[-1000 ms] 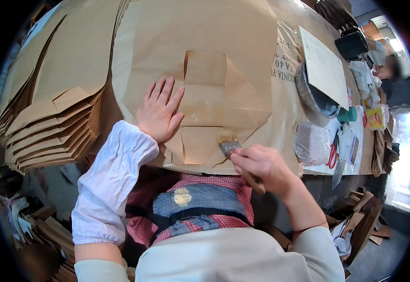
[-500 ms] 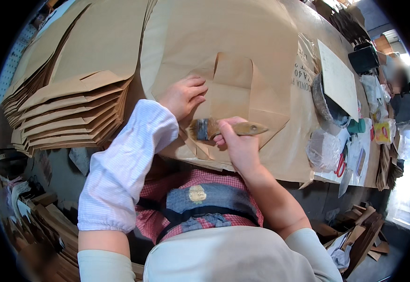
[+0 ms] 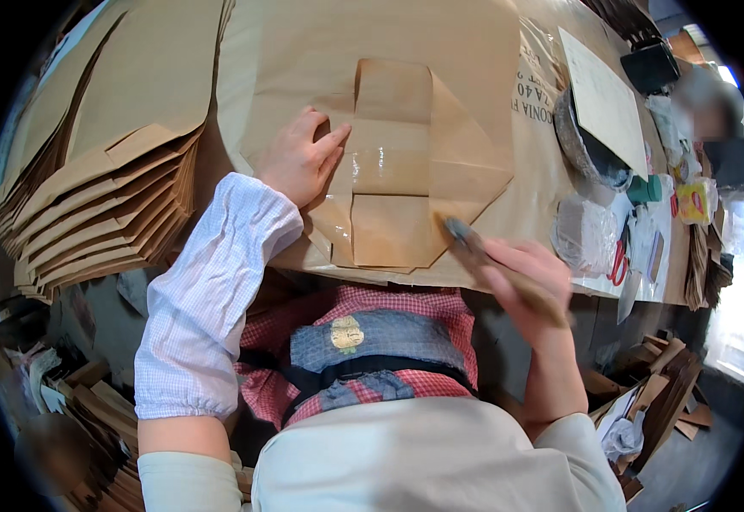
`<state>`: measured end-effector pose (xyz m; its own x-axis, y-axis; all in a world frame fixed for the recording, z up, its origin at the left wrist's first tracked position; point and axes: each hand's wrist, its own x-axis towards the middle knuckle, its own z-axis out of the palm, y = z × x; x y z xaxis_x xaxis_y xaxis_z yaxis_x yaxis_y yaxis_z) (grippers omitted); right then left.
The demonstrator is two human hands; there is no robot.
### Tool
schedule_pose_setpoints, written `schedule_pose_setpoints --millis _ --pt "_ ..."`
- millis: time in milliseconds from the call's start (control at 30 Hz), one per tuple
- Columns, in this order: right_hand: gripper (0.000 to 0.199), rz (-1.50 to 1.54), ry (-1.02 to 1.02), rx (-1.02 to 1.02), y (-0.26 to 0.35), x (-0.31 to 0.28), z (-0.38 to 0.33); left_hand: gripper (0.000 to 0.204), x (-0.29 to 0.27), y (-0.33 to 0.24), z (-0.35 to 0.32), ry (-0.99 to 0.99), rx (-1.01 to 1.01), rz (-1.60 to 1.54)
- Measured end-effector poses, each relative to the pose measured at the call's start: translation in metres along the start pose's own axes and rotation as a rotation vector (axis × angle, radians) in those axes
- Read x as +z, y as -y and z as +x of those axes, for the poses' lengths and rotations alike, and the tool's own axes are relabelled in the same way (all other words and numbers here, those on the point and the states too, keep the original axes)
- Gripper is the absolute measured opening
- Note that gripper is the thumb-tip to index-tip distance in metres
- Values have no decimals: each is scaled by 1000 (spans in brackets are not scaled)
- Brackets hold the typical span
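A brown paper bag (image 3: pixel 470 175) lies before me with its end folded out into an angular shape and a rectangular panel down the middle. Shiny wet streaks show on the panel and along its left fold. My left hand (image 3: pixel 305 160) rests flat on the bag's left side, fingers spread and holding nothing. My right hand (image 3: pixel 532 271) grips a paintbrush (image 3: pixel 466 237) with a wooden handle. Its bristles meet the lower right edge of the folded end. The bristle tips are partly blurred.
Stacked brown paper bags (image 3: pixel 107 200) lie at the left. To the right are a dark bowl (image 3: pixel 572 132) under a pale board (image 3: pixel 602 102), a clear plastic-wrapped bundle (image 3: pixel 585 232), red-handled scissors (image 3: pixel 619 261) and a knife (image 3: pixel 629 294). Another person (image 3: pixel 709 102) appears, blurred, at far right.
My right hand has swung right with the brush, from the bag's lower left to its lower right edge. The lower flap now lies flat, and wet streaks show. My left hand shifted slightly left.
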<state>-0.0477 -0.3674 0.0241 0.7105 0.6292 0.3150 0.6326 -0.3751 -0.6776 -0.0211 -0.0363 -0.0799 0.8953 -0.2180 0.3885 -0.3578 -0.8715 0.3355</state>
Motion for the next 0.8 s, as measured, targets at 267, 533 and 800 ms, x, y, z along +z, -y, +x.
schedule_pose_setpoints --millis 267,533,800 --pt "14 365 284 -157 0 40 -4 32 3 -3 7 -29 51 15" --pt "14 423 -194 510 -35 -22 74 37 -13 -25 -2 13 32 67" --pt "12 409 -157 663 -90 20 156 43 -12 -23 2 118 35 62"
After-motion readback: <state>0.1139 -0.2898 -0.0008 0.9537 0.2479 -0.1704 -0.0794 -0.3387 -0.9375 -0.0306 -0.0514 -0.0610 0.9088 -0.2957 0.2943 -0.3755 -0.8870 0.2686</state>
